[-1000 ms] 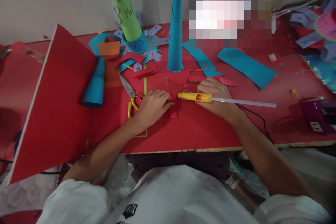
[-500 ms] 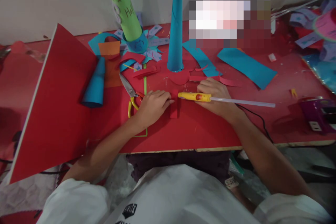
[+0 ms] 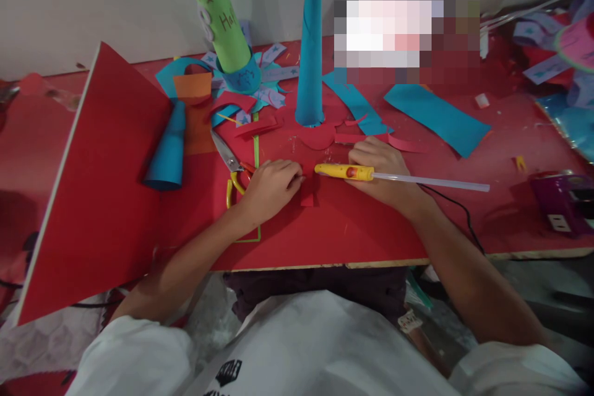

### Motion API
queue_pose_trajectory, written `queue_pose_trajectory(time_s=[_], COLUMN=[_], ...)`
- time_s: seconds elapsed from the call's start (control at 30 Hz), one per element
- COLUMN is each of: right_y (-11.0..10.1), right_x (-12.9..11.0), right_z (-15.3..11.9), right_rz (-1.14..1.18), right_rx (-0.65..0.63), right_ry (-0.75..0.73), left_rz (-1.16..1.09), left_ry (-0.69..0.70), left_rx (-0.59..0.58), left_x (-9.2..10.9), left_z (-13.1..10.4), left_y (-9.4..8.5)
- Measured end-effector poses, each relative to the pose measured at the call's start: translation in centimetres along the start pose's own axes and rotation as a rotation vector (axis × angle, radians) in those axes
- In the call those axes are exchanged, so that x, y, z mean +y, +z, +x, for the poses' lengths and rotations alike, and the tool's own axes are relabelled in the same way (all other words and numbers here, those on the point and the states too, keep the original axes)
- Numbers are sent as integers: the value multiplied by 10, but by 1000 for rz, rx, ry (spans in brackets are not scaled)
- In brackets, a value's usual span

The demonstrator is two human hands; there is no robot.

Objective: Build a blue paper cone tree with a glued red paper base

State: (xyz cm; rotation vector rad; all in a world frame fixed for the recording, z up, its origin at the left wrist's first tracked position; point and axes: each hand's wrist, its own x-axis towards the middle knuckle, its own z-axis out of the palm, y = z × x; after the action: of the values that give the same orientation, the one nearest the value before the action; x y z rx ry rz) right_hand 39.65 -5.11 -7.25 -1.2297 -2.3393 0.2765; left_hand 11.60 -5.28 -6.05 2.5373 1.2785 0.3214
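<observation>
In my right hand [image 3: 383, 167] is a yellow hot glue gun [image 3: 341, 171], its nozzle pointing left and a long clear glue stick [image 3: 431, 182] poking out of its back. My left hand [image 3: 276, 185] is closed, with finger and thumb at the edge of a narrow red paper strip [image 3: 307, 195] that lies on the red board. The nozzle is just right of the strip; whether it touches is unclear. Scissors [image 3: 232, 164] with yellow and red handles lie beside my left hand. Beyond my hands a tall blue paper tube [image 3: 312, 55] stands on a red scalloped paper base [image 3: 318, 136].
A green paper tube [image 3: 225, 31] rises from a blue ring among paper strips. A blue paper cone [image 3: 167, 154] leans near the upright red panel [image 3: 97, 198]. Blue paper pieces [image 3: 439, 119] lie at the right, with a purple device [image 3: 559, 204] near the edge and a black cord [image 3: 464, 216].
Little differs. The fingers of my left hand have curled slightly more at the red strip, and the strip shows a little less; the glue gun stays almost where it was.
</observation>
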Motion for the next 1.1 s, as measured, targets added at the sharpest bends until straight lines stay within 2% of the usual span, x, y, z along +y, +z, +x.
queue_pose_trajectory(time_s=[0.1, 0.3, 0.5, 0.73, 0.97, 1.1], right_y=[-8, -16, -12, -28, -39, -44], right_x=[5, 12, 13, 23, 48, 68], right_z=[-2, -6, -7, -12, -22, -32], right_rz=[20, -23, 63, -38, -138, -183], right_rx=[42, 197, 145, 83, 104, 106], right_ry=[-1, 128, 168, 125, 195, 313], left_rz=[6, -10, 3, -7, -34, -48], left_ry=[-7, -5, -6, 36, 79, 94], left_rx=[-15, 20, 5, 38, 91, 125], left_x=[1, 0, 0, -1, -3, -2], left_z=[1, 1, 0, 0, -2, -3], left_y=[0, 2, 1, 1, 2, 1])
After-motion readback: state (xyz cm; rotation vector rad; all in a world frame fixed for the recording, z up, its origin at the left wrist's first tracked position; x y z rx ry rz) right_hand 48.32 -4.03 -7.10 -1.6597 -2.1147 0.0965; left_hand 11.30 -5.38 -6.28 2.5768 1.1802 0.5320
